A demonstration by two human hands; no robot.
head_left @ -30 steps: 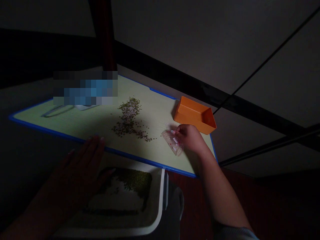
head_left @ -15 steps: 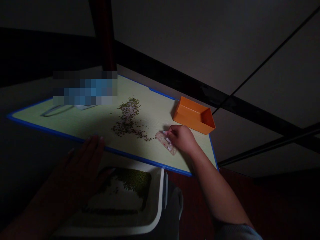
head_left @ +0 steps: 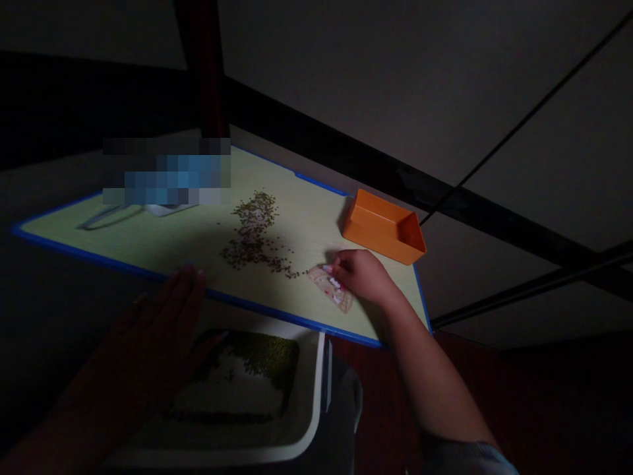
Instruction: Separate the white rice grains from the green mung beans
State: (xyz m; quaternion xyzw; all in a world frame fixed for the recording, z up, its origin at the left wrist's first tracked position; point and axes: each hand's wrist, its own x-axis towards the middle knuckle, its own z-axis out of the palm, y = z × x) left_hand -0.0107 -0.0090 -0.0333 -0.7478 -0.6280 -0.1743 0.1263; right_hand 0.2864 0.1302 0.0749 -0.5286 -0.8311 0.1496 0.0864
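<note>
My right hand (head_left: 363, 274) pinches the upper edge of a small see-through protractor (head_left: 330, 289) with printed pictures, tilted over the pale board (head_left: 198, 257) with a blue rim. Just left of the protractor a trail of small green and brown beans (head_left: 254, 227) spreads over the board, thickest in the middle. My left hand (head_left: 168, 310) is in shadow at the board's near edge, its fingers stretched out and nothing seen in it. Below the board, a white tub (head_left: 316, 396) holds more green beans (head_left: 267, 356), partly hidden by that hand.
An orange rectangular box (head_left: 380, 227) stands at the board's far right corner, close to my right hand. At the left lies a blurred-out blue and white object (head_left: 173, 175) with a thin loop. Dark panels rise behind the board.
The protractor has swung slightly, so more of its face shows, its lower end a little further right. My right hand has barely shifted; my left hand stays put.
</note>
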